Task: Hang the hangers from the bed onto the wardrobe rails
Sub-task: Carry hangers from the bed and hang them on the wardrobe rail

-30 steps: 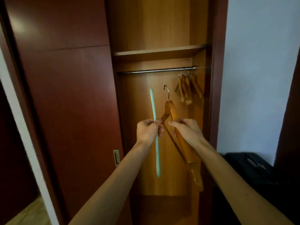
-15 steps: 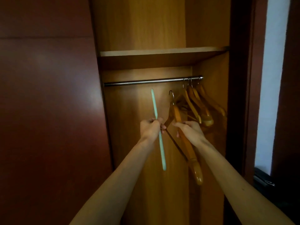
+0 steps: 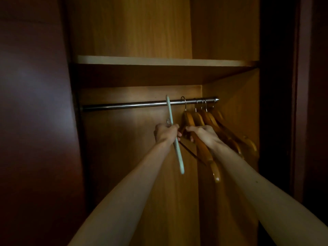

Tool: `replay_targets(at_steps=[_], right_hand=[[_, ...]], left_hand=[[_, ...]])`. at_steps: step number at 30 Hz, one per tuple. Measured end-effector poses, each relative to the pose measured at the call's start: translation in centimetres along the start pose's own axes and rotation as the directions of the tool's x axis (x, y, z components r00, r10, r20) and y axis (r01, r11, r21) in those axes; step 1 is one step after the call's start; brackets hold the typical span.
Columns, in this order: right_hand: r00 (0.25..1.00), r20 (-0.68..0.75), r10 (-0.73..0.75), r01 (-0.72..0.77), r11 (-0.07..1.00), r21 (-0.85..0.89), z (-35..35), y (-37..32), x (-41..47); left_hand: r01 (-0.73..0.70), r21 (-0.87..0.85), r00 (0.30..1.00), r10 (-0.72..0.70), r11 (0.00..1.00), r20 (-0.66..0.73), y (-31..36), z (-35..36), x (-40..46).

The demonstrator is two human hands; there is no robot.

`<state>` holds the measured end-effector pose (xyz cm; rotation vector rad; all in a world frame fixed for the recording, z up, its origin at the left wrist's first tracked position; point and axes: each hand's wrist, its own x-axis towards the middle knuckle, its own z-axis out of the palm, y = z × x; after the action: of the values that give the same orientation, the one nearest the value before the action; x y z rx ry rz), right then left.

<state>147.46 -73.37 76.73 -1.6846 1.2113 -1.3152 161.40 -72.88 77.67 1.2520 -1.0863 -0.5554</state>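
Observation:
My left hand (image 3: 166, 133) is closed around a pale green hanger (image 3: 178, 153), seen edge-on, whose top end crosses in front of the metal rail (image 3: 124, 105). My right hand (image 3: 204, 134) grips a wooden hanger (image 3: 205, 153); its metal hook (image 3: 183, 102) is at the rail, apparently over it. Just to the right, three more wooden hangers (image 3: 229, 134) hang from the rail near its right end.
A wooden shelf (image 3: 159, 61) sits close above the rail. A dark red sliding door (image 3: 35, 121) covers the wardrobe's left side, and the dark door frame (image 3: 276, 103) bounds the right. The rail's left stretch holds no hangers.
Both hands have risen toward the rail and the view has closed in. The wooden hanger's hook has gone from below the rail to rail height; the green hanger's tip now crosses the rail.

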Motion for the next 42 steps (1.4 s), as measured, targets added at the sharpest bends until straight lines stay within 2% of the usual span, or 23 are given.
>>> replay_targets(at_steps=[4, 20, 34, 42], right_hand=[[1.0, 0.0, 0.003, -0.003, 0.998, 0.058, -0.4, -0.3, 3.7], [0.997, 0.031, 0.069, -0.072, 0.99, 0.12, -1.7, 2.1, 11.4], [0.994, 0.088, 0.06, -0.075, 0.982, 0.173, -2.0, 4.0, 14.3], [0.995, 0.09, 0.042, -0.052, 0.994, 0.101, -1.7, 4.4, 14.7]], left_hand=[[-0.055, 0.11, 0.997, 0.06, 0.992, -0.042, 0.8, 2.0, 3.6], [-0.017, 0.249, 0.999, 0.027, 0.968, -0.04, 0.5, 7.6, 9.6], [-0.05, 0.252, 0.996, 0.068, 0.966, -0.062, -0.6, 10.3, 12.4], [-0.049, 0.223, 0.999, 0.05, 0.974, -0.001, -1.9, 9.9, 14.2]])
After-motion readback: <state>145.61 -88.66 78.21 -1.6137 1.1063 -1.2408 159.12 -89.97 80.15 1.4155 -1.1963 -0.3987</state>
